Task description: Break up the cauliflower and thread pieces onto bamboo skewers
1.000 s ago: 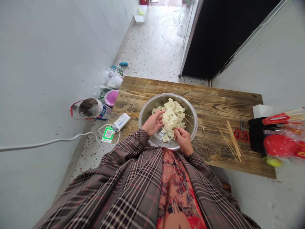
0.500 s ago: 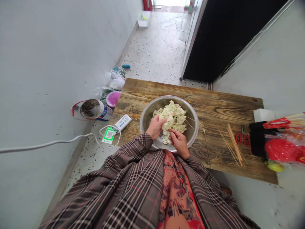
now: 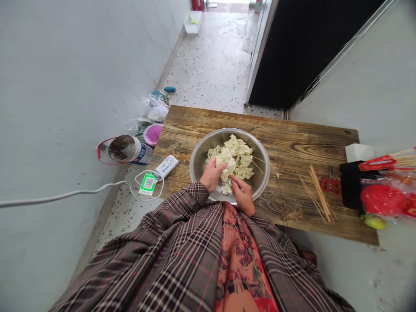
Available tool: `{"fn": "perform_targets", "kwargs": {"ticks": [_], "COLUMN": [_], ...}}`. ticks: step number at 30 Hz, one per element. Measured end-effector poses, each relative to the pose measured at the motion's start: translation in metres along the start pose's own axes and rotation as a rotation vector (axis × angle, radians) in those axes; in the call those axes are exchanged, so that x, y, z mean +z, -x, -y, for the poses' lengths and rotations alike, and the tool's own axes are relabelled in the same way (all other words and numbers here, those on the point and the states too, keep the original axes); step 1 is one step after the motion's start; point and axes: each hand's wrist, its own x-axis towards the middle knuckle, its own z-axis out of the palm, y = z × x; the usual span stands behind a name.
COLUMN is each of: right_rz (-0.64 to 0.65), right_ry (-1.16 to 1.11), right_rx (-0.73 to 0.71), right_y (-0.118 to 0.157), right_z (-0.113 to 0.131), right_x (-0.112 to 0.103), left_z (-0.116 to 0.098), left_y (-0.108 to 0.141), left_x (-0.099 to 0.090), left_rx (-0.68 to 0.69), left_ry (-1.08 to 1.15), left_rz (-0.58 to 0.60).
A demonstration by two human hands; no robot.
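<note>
A metal basin [image 3: 267,182] stands in front of me, heaped with pale cauliflower florets [image 3: 244,152]. Over it, my left hand [image 3: 210,175] grips a cauliflower piece [image 3: 226,158] between thumb and fingers. My right hand [image 3: 243,196] is closed in a pinch at the lower right of that piece; what its fingertips hold is too small to make out. Thin wooden skewers [image 3: 261,160] stick out from the florets across the basin's right rim.
On the wooden table [image 3: 302,143], loose skewers [image 3: 320,190] and red-handled scissors [image 3: 330,184] lie right of the basin. Bagged red items [image 3: 385,200] and a white box [image 3: 359,153] sit at the right end. A white device [image 3: 166,167] with a cable lies left; a bucket [image 3: 125,149] stands beyond.
The view has shifted slightly. Both hands stay at the cauliflower piece in almost the same pose.
</note>
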Motion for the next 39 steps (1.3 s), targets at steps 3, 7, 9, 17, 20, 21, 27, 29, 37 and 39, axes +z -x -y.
{"fn": "perform_targets", "kwargs": {"ticks": [3, 7, 9, 17, 20, 21, 27, 29, 37, 39], "right_rz": [-0.033, -0.035, -0.020, 0.009, 0.023, 0.028, -0.005, -0.021, -0.006, -0.006], "right_ry": [0.051, 0.067, 0.060, 0.016, 0.011, 0.011, 0.089, 0.104, 0.139, 0.145], "right_rx": [-0.022, -0.037, -0.031, -0.006, -0.008, -0.008, -0.050, -0.068, -0.084, -0.084], "right_y": [0.000, 0.000, -0.001, -0.002, 0.000, 0.001, 0.003, 0.003, 0.005, 0.005], "right_z": [0.001, 0.000, -0.001, 0.001, 0.002, 0.003, 0.003, 0.002, -0.003, -0.002], "right_x": [0.001, 0.002, 0.001, -0.003, -0.003, -0.003, -0.005, -0.005, -0.005, -0.005], "left_z": [0.002, 0.005, 0.005, -0.007, -0.009, -0.009, -0.003, -0.003, -0.004, -0.003], "left_y": [0.001, 0.002, 0.002, -0.006, -0.013, -0.014, -0.014, -0.013, -0.008, -0.007], "left_x": [0.000, -0.001, -0.001, -0.004, -0.008, -0.009, -0.013, -0.013, -0.010, -0.009], "left_rx": [-0.008, -0.002, -0.006, -0.049, -0.027, -0.016, 0.009, 0.002, -0.024, -0.041], "left_ry": [0.009, 0.011, 0.010, -0.045, -0.090, -0.104, -0.192, -0.190, -0.195, -0.178], "left_rz": [0.006, 0.033, 0.037, -0.048, -0.118, -0.121, -0.099, -0.094, -0.064, -0.056]}}
